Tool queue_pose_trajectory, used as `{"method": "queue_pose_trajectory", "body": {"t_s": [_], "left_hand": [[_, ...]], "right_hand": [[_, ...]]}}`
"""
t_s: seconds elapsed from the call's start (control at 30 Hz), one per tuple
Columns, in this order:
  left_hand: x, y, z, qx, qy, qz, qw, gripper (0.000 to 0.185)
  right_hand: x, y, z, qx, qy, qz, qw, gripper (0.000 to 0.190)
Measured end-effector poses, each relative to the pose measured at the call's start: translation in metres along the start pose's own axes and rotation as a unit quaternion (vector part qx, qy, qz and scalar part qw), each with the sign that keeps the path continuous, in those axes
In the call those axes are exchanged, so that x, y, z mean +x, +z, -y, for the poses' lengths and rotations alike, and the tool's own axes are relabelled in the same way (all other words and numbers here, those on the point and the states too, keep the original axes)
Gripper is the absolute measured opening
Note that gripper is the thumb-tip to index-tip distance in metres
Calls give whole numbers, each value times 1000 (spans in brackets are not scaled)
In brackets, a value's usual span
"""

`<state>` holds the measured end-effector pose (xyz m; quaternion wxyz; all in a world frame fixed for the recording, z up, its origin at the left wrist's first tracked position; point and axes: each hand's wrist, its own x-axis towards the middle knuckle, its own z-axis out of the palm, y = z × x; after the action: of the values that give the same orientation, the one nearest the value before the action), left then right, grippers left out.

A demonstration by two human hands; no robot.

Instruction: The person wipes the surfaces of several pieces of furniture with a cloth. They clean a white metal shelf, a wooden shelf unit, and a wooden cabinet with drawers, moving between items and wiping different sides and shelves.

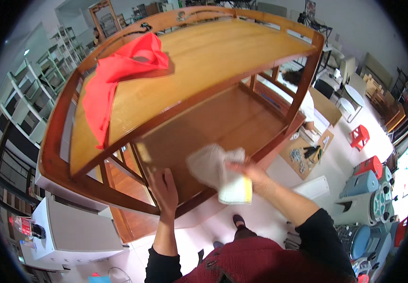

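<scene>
A wooden bunk bed frame stands before me, with its upper board above and its brown lower board below. My right hand grips a bunched whitish cloth with a yellow edge, slightly blurred, over the near side of the lower board. Nothing shows in my left hand, which rests at the near end of the frame beside the lower board, its fingers partly hidden in shadow. A red cloth lies draped across the left part of the upper board.
A grey-topped cabinet stands at lower left, a cola bottle beside it. Beyond the bed's right end another person bends over boards. Hardware and tools lie on cardboard. A red stool and several stacked stools stand at right.
</scene>
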<state>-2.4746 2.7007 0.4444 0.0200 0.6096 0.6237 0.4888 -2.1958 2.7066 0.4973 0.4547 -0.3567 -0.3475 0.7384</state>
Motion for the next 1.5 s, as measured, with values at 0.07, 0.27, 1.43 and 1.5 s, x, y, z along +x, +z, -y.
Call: {"method": "queue_pose_trajectory", "body": {"t_s": [0.07,0.27,1.43,1.5], "left_hand": [[-1,1,-1,-10,-2,1,1000,21],[3,-1,-7,13,3,10,1000,21],[5,-1,-6,-91,-37,-152,984,12],[4,-2,-6,-66,-62,-131,987,13]], "right_hand": [[10,-22,26,-108,-130,-35,985,30],[54,-99,79,-701,-340,-310,546,40],[59,-80,48,-640,-282,-73,711,34],[80,-105,64,-684,-217,-194,669,55]]}}
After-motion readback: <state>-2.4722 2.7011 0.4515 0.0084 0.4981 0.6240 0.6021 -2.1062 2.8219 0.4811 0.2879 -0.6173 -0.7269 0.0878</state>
